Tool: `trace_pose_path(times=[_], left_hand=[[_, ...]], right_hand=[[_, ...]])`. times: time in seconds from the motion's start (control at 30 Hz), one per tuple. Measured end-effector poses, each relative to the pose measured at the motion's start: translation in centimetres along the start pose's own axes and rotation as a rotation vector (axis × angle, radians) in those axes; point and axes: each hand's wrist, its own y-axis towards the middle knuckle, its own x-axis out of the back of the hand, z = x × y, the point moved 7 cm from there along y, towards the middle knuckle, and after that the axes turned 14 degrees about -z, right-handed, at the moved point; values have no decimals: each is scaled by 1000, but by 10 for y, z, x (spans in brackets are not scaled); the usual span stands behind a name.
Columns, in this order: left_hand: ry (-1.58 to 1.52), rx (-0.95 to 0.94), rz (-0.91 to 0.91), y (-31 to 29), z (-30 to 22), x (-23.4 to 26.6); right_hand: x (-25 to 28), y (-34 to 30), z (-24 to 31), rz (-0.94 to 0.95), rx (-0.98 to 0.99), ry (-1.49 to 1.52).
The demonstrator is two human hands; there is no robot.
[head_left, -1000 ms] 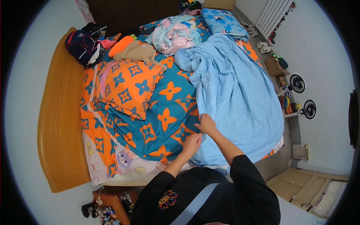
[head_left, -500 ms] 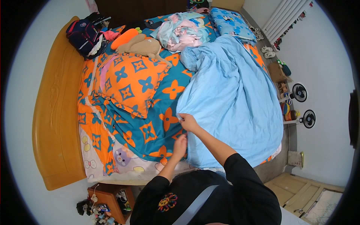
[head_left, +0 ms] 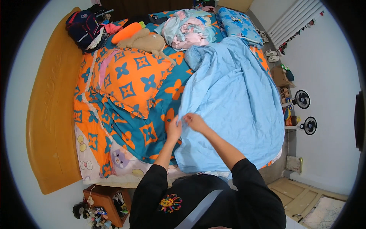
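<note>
A light blue duvet cover point(head_left: 232, 103) lies wrinkled over the right half of the bed, with a bunched corner at its far left. My left hand point(head_left: 174, 129) is closed on its left edge, near the middle of the bed. Just to the right, my right hand point(head_left: 195, 122) pinches the same cloth close to that edge. Both hands are almost side by side, and the fingertips are partly hidden. Under the cover's left side spreads an orange and teal patterned bedspread point(head_left: 175, 89).
An orange patterned pillow point(head_left: 129, 78), a tan plush toy point(head_left: 145, 41) and a dark backpack point(head_left: 82, 30) lie left. Crumpled pink and pale blue cloth point(head_left: 187, 30) and a folded blue quilt point(head_left: 240, 24) are at the far end. The wooden headboard point(head_left: 51, 103) stands left, two fans point(head_left: 302, 100) right.
My left hand has moved up and left to the cover's edge beside my right hand. The near left part of the cover has shifted left over the bedspread.
</note>
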Motion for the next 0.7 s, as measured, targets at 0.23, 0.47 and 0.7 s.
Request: trace_pose_path(times=[0.23, 0.47, 0.7], left_hand=[[361, -244, 301, -62, -43, -44], [423, -311, 566, -76, -70, -54], [583, -259, 671, -64, -62, -49]], right_hand=[[30, 29, 15, -38, 165, -800], [29, 48, -67, 178, 108, -1357], [60, 101, -66, 64, -27, -1339]])
